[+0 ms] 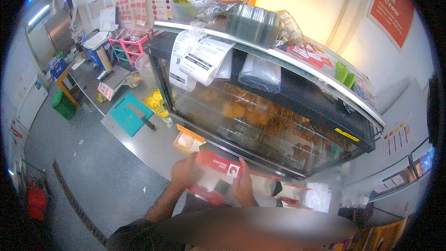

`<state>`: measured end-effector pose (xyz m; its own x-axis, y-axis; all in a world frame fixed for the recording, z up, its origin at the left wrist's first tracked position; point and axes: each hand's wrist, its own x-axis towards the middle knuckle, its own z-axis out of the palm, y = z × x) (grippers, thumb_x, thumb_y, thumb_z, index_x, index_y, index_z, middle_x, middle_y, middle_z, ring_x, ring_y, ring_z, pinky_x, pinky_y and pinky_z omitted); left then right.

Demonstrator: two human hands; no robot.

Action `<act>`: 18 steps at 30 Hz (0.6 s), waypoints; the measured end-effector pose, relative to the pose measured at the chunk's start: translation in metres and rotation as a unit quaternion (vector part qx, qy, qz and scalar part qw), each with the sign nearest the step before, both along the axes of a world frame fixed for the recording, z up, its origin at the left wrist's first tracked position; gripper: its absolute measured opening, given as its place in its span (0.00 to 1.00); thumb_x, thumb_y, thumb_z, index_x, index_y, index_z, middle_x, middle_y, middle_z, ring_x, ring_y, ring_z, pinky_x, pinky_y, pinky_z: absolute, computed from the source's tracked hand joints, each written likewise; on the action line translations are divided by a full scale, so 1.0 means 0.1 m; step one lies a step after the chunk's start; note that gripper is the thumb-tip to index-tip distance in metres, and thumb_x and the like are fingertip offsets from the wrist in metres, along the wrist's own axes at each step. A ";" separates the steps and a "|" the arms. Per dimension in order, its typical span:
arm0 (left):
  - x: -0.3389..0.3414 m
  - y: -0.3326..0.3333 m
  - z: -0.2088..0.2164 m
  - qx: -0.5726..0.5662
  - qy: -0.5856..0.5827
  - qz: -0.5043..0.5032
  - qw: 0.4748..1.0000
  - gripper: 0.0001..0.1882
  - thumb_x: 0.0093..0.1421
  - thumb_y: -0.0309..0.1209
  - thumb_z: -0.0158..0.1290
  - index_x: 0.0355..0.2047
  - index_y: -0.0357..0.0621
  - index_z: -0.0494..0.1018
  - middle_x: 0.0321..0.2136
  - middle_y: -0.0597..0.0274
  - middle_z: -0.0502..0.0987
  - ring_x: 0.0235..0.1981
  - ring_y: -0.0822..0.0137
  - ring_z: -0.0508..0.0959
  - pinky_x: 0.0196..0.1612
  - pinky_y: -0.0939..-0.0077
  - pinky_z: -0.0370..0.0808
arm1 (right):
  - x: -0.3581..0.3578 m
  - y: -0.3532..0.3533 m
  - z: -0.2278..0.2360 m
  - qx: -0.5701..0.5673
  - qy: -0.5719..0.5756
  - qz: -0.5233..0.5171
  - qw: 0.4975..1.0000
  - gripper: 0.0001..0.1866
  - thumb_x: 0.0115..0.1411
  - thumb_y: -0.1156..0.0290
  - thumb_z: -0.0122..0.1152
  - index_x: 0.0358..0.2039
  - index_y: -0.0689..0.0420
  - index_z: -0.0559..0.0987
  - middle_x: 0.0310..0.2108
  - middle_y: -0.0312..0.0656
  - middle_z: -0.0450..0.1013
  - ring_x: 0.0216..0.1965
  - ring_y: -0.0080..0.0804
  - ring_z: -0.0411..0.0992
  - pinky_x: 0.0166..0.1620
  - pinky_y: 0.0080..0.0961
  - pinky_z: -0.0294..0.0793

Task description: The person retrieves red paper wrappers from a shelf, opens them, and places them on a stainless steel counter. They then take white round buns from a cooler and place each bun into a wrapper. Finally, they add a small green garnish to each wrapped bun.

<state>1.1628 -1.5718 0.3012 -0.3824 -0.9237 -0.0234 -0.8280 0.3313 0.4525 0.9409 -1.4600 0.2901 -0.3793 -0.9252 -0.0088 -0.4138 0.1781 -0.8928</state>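
We see a long stainless-steel counter [139, 142]. On it lie a teal rectangular cutting board [127, 114] with a black-handled knife [141, 117] across it, a tray of yellow food [155, 101], and a large glass-fronted warming cabinet [260, 111].

The red and white box [217, 175] looks like thin card, smooth and a little shiny. The counter [153, 146] is grey metal, smooth and dull. The food warmer [260, 121] has shiny clear glass on the front, black metal edges and thin metal wire racks inside. The paper slips [197, 60] hanging on it are white, thin and curled. The cutting board [127, 114] is teal plastic, flat and matt. The stacked lids [253, 23] on top are clear, glossy plastic. The floor [93, 172] is grey, speckled and a bit shiny.
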 end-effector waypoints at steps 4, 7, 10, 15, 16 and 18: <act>-0.13 0.18 -0.01 0.054 0.199 0.070 0.976 0.43 0.60 0.34 0.62 0.74 0.47 0.57 0.52 0.40 0.80 0.53 0.43 0.81 0.57 0.51 0.78 | -0.02 0.05 0.16 0.056 0.029 0.051 0.997 0.40 0.66 0.82 0.45 0.78 0.59 0.48 0.69 0.63 0.64 0.67 0.57 0.67 0.70 0.43 0.63; -0.01 0.15 -0.08 0.123 0.189 0.000 0.974 0.47 0.60 0.36 0.64 0.76 0.53 0.54 0.58 0.41 0.78 0.58 0.44 0.79 0.60 0.54 0.76 | -0.12 0.15 0.22 0.083 0.054 0.053 0.994 0.40 0.70 0.76 0.49 0.79 0.55 0.46 0.60 0.64 0.73 0.58 0.61 0.75 0.60 0.47 0.74; 0.19 -0.01 -0.13 0.134 0.173 -0.108 0.970 0.41 0.66 0.31 0.56 0.77 0.56 0.53 0.60 0.41 0.76 0.61 0.42 0.77 0.64 0.53 0.74 | -0.33 0.18 0.22 0.060 0.058 0.019 0.996 0.31 0.71 0.72 0.53 0.74 0.52 0.61 0.49 0.63 0.80 0.51 0.61 0.80 0.52 0.46 0.80; 0.09 -0.01 -0.05 0.137 0.124 -0.126 0.975 0.40 0.68 0.36 0.56 0.77 0.50 0.51 0.67 0.38 0.69 0.68 0.37 0.69 0.70 0.50 0.66 | -0.41 0.17 0.16 0.074 0.208 0.038 0.975 0.22 0.70 0.60 0.58 0.61 0.53 0.78 0.46 0.59 0.81 0.47 0.60 0.81 0.50 0.51 0.80; -0.04 0.07 -0.03 0.074 0.105 -0.107 0.986 0.41 0.68 0.37 0.56 0.77 0.47 0.51 0.69 0.38 0.66 0.69 0.35 0.66 0.72 0.49 0.64 | -0.37 0.14 0.16 0.140 0.249 0.044 0.957 0.22 0.70 0.59 0.60 0.61 0.52 0.78 0.44 0.59 0.82 0.45 0.60 0.81 0.49 0.52 0.80; -0.27 0.22 0.07 -0.068 0.061 -0.145 0.985 0.41 0.67 0.38 0.56 0.75 0.39 0.52 0.67 0.36 0.66 0.67 0.36 0.67 0.69 0.49 0.65 | -0.23 0.04 0.19 0.200 0.274 0.056 0.939 0.23 0.68 0.57 0.62 0.61 0.50 0.78 0.41 0.57 0.82 0.41 0.60 0.82 0.45 0.52 0.81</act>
